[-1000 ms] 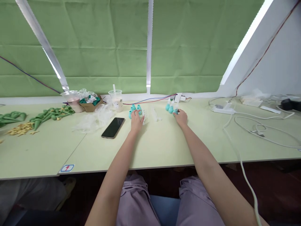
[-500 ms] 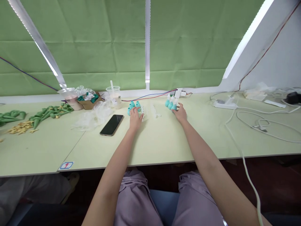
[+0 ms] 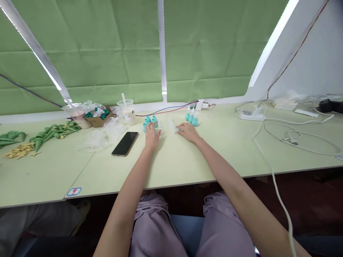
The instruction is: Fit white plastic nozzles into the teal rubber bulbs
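Observation:
Small turquoise bulb-shaped pieces with open necks [image 3: 146,122] stand in a cluster left of centre. My left hand [image 3: 152,137] rests at their near side, fingers apart, its fingertips over the front ones. Just right of it lie several small whitish translucent pieces [image 3: 160,125]. My right hand [image 3: 188,131] reaches leftward with fingers stretched out, fingertips at a little group of clear plastic pieces [image 3: 173,126]; whether it grips one I cannot make out. Behind the right hand stand several turquoise bulbs with white tips [image 3: 191,119], apart from both hands.
A phone [image 3: 125,144] and crumpled clear plastic bags [image 3: 103,135] lie left of my left hand. Farther left are a cup with a straw [image 3: 127,111], a cardboard box [image 3: 98,120] and green cone-shaped pieces [image 3: 50,134]. White cables [image 3: 270,164] and a power strip [image 3: 250,116] occupy the right side.
My right hand has left the white-tipped turquoise bulbs and moved left to the clear plastic pieces. My left hand stays by the open-necked bulbs. The view has shifted slightly.

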`<state>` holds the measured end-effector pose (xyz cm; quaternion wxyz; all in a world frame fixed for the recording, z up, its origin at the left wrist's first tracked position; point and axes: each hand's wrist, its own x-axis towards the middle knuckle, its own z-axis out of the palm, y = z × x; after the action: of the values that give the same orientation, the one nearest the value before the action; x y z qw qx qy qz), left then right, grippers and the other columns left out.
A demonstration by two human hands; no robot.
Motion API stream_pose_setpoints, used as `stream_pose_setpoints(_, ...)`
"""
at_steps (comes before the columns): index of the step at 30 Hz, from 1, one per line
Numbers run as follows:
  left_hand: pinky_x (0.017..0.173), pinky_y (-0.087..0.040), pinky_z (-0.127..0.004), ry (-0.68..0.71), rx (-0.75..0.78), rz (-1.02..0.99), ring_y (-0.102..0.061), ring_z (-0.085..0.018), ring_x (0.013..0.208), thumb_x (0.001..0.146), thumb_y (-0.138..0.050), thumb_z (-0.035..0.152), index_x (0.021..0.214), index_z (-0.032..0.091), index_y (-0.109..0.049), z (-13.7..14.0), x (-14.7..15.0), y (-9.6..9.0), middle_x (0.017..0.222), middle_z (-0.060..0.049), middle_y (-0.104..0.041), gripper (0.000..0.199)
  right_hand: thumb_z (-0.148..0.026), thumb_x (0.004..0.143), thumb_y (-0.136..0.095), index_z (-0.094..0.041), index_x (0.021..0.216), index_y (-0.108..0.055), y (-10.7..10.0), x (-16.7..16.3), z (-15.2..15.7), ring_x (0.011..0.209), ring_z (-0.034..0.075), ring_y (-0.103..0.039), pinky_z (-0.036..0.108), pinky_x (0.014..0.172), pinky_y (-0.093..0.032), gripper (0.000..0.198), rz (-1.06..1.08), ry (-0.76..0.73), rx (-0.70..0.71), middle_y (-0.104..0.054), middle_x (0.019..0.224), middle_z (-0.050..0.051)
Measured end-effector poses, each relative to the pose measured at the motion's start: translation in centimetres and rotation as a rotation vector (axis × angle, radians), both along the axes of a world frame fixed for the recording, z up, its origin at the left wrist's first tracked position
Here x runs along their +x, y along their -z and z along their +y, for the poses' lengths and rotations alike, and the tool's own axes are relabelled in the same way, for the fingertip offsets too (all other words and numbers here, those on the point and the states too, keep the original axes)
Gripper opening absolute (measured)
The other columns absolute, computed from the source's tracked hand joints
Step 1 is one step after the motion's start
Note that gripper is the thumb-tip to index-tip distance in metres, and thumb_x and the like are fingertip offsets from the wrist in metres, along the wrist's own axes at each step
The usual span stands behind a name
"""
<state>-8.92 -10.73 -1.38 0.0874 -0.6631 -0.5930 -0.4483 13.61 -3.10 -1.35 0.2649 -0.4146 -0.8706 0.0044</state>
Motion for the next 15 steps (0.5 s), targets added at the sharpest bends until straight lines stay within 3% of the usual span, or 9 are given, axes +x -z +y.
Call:
stream_pose_setpoints(8,0.105,-0.029,-0.053,0.031,-0.019,0.008,-0.038,-0.031,0.124,0.09,-0.044,0.043,0.121,0.017,-0.044,-0.4,0.3,-0.5,0.125,-0.018,-0.045,0.04,-0.024,0.083,-0.061,-0.021,0.102,-0.069,-0.5,0.9,0.2,0.092,0.02,-0.059,0.031,0.082,-0.043,0.021,0.153,0.027,-0.074,-0.069,0.095,0.004)
stream_pose_setpoints(15,0.106,-0.029,-0.051,0.078,-0.008,0.006,-0.038,-0.031,0.126,0.09,-0.044,0.044,0.12,0.019,-0.045,-1.0,1.5,-1.3,0.128,-0.016,-0.045,0.039,-0.027,0.088,-0.055,-0.022,0.084,-0.072,-2.3,0.3,-0.7,0.094,0.021,-0.057,0.033,0.084,-0.041,0.018,0.229,0.076,0.05,-0.07,0.091,0.004)
